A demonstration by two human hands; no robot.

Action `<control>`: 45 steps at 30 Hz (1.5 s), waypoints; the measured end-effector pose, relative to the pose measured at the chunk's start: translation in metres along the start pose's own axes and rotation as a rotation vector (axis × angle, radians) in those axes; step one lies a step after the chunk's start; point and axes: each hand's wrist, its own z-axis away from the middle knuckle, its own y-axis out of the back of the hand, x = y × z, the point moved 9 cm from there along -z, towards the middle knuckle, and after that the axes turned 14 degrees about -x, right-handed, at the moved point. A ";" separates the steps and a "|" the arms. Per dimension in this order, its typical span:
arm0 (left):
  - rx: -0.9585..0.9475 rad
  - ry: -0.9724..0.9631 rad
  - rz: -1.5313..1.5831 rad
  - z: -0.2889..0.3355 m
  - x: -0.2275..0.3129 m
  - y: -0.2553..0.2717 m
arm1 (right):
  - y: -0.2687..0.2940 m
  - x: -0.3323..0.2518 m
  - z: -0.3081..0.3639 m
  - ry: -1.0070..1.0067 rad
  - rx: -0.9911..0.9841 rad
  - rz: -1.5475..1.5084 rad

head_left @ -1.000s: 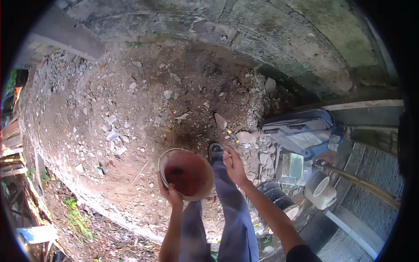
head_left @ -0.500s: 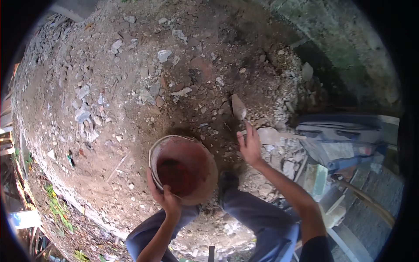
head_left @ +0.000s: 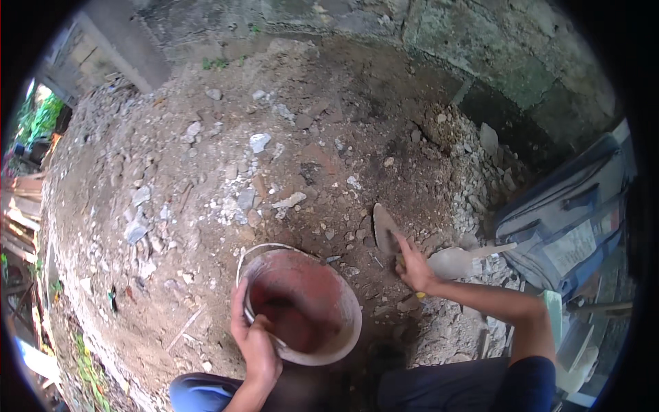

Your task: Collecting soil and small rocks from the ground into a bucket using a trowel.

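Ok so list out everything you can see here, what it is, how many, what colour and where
bucket: one, reddish-brown with a pale rim, low centre on the dirt
trowel: one, grey blade, right of the bucket, tip toward the mound
dirt mound: one, brown, strewn with grey rubble, filling the middle and left
block wall: one, grey with green stains, along the top
bag: one, blue-grey, at the right edge
planks: several, brownish, far left edge
plants: a few, green, upper left
left hand: one, gripping the bucket's near rim
right hand: one, closed on the trowel's handle
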 end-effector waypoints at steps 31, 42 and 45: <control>0.229 -0.258 -0.746 0.083 -0.011 0.038 | 0.006 -0.040 -0.069 0.009 -0.029 0.155; 0.161 -0.332 -0.524 0.066 -0.008 0.031 | -0.048 -0.096 0.001 0.148 -0.343 -0.003; 0.155 -0.345 -0.522 0.066 -0.009 0.033 | -0.051 -0.135 0.034 0.200 -0.433 -0.111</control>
